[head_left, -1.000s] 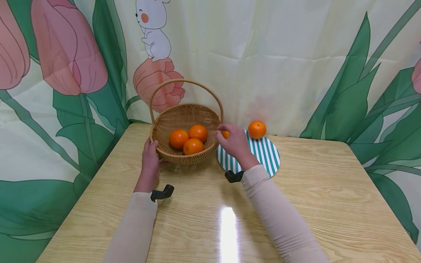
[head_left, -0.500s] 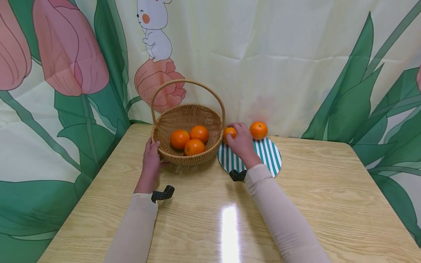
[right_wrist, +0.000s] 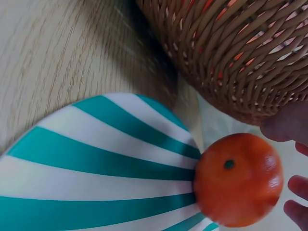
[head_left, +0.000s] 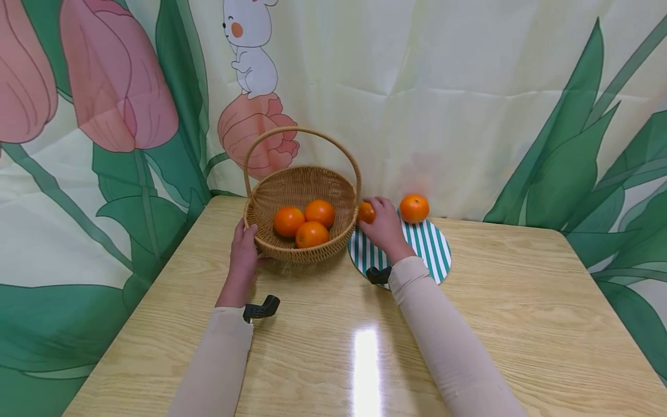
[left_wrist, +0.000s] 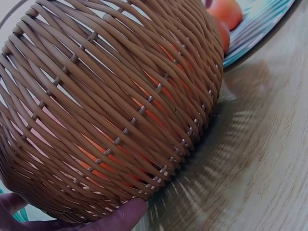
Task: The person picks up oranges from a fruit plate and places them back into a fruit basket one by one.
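Note:
My left hand [head_left: 245, 249] holds the side of the wicker basket [head_left: 299, 255], fingers at its rim; in the left wrist view a finger [left_wrist: 122, 216] presses low on the weave. Three oranges [head_left: 312, 234] lie in the basket. My right hand [head_left: 384, 227] reaches around an orange [head_left: 366, 212] at the far left of the round green-and-white striped mat [head_left: 438, 255]. In the right wrist view, fingers [right_wrist: 299, 186] spread beyond that orange, with a gap showing between. Another orange [head_left: 414, 208] sits at the mat's far edge.
A light wood table [head_left: 500, 324] runs back to a curtain [head_left: 469, 87] printed with tulips and a rabbit. The basket's tall handle [head_left: 323, 136] arches above it, close to the curtain. A small black device sits at each wrist.
My right hand has moved from the basket's right rim, rightward to the orange beside it. My left hand has kept its hold on the basket. The whole head view has shifted slightly.

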The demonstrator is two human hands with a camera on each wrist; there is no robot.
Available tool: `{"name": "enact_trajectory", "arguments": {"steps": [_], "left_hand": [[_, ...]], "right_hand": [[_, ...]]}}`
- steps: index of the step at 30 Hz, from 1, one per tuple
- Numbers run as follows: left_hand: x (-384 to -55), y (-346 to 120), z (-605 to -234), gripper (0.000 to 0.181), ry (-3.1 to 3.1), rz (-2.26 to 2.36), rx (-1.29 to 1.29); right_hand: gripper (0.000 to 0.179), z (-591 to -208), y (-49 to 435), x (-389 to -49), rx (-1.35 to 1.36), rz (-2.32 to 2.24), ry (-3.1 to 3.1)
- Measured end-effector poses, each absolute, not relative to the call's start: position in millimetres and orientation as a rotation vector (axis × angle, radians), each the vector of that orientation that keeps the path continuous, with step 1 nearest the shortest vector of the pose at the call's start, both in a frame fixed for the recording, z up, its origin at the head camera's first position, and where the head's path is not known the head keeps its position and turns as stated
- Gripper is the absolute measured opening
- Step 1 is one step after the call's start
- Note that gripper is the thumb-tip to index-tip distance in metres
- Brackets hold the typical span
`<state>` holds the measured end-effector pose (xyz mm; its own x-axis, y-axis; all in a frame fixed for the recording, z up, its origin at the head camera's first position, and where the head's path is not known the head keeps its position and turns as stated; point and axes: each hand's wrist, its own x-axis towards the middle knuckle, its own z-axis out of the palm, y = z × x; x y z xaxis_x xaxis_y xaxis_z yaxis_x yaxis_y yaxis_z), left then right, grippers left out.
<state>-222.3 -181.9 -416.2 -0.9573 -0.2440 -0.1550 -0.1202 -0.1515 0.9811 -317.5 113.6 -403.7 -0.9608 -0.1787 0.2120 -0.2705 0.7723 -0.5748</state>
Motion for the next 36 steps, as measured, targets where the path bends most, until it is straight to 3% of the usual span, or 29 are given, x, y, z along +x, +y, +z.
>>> {"name": "enact_trajectory", "arguments": {"steps": [8,22,36], "left_hand": [[-208,-175,-393,0.058,-1.996,-2.313,0.417],[-207,-173,-391,0.059,-2.028,-2.294,0.43],[-211,-175,-399,0.062,-2.02,-2.327,0.39]], "right_hand": [[0.062,-413,116,-324,0.342,0.936,-2.894],[0.061,-426,122,-329,0.312,0.917,-2.897],[0.063,-417,133,-310,0.323,0.987,-2.847]]}}
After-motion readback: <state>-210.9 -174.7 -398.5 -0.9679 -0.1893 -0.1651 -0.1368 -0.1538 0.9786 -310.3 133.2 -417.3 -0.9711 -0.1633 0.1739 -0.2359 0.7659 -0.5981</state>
